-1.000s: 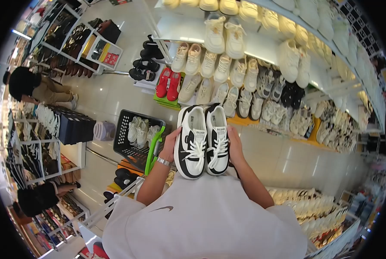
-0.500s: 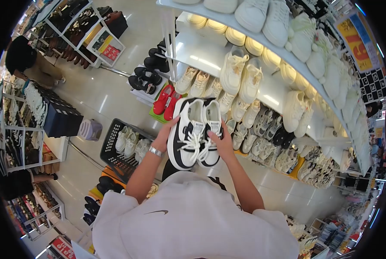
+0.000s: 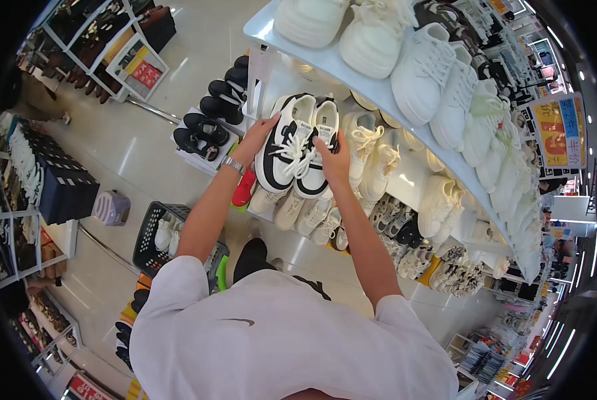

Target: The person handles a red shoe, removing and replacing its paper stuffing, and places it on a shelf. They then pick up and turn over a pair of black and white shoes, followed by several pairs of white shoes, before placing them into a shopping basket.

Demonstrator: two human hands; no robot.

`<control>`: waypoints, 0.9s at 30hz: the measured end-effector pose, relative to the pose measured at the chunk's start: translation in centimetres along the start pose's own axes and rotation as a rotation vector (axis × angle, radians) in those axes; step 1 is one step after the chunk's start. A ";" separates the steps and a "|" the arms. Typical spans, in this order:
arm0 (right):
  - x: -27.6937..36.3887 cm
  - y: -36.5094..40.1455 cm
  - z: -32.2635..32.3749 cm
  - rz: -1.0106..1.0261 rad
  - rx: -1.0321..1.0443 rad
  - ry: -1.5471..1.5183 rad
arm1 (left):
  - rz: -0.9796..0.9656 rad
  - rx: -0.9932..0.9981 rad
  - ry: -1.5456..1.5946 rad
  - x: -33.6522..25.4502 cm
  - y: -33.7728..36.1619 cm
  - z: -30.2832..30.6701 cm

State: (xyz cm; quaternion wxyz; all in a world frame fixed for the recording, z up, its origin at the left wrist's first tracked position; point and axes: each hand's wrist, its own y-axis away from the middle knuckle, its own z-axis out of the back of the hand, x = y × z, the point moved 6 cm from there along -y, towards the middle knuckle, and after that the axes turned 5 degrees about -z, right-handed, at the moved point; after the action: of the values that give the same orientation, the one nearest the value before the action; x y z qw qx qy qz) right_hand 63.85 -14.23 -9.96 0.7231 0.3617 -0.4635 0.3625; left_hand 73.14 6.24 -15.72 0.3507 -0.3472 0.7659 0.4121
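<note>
A pair of white shoes with black trim and white laces [image 3: 292,150] is held up side by side, toes toward my body. My left hand [image 3: 257,138], below a metal watch, grips the outer side of the left shoe. Around the outer side of the right shoe is my right hand [image 3: 333,159], its thumb on the upper near the laces. Behind the pair is a lit lower shelf with cream shoes [image 3: 363,143]. Red shoes [image 3: 244,189] show partly beside my left wrist.
An upper shelf [image 3: 378,87] with white shoes slants across the right. Black shoes [image 3: 205,133] stand on boxes at left. A dark basket [image 3: 153,230] with white shoes is on the floor. A price sign [image 3: 557,133] hangs at right. Part of another person [image 3: 35,93] shows far left.
Both hands have moved the pair up and away from my body, toward the lower shelf. The view has shifted, and the upper shelf appears larger and closer.
</note>
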 end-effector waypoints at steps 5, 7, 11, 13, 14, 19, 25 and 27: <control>-0.6 -2.5 -1.1 -0.020 0.007 0.000 | -0.020 0.268 0.626 1.5 0.1 0.6; -1.1 -2.7 -1.3 -0.013 0.001 -0.008 | -0.003 0.253 0.799 2.4 1.7 0.6; -0.8 -2.2 -1.3 -0.046 -0.015 -0.054 | -0.087 0.072 0.735 3.9 3.3 0.9; -0.9 -1.9 -1.3 -0.057 -0.006 -0.097 | 0.001 -0.016 0.798 4.9 3.9 0.8; -0.8 -2.0 -1.3 -0.052 -0.035 -0.081 | 0.029 -0.053 0.784 5.2 3.9 0.7; -0.5 -3.6 -1.5 -0.009 -0.048 -0.077 | -0.023 -0.161 0.534 5.5 -0.5 3.1; 0.1 -4.3 -1.9 -0.092 -0.066 -0.078 | -0.030 -0.188 0.506 7.2 -3.9 5.3; -1.7 -4.7 -1.5 -0.077 -0.101 -0.061 | -0.013 -0.113 0.504 7.0 -2.1 4.4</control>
State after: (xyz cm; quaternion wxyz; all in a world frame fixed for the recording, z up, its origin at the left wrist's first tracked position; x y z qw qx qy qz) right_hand 67.96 -15.54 -12.91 0.7395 0.3532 -0.4888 0.2992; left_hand 72.39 7.47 -24.12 0.1314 -0.4629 0.8027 0.3524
